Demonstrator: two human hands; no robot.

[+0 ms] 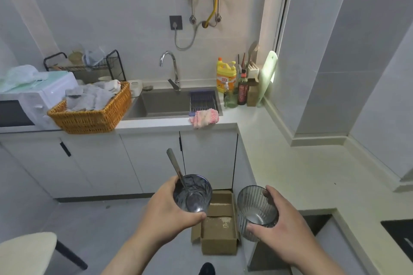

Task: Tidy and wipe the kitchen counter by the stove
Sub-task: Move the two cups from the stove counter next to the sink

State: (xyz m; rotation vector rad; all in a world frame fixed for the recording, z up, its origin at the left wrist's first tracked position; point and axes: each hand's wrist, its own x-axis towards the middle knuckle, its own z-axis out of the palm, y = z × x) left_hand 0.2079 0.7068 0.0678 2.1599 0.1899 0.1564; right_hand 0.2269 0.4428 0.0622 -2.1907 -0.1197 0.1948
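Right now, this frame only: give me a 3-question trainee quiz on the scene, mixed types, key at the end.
1. True or false: the glass in the left hand has a spoon standing in it.
2. The pink cloth lies: A) in the wicker basket; B) over the counter edge, in front of the sink; C) on the microwave.
3. Short answer: what does the right hand grip?
Key: 1 true; 2 B; 3 a ribbed glass, with no spoon in it.
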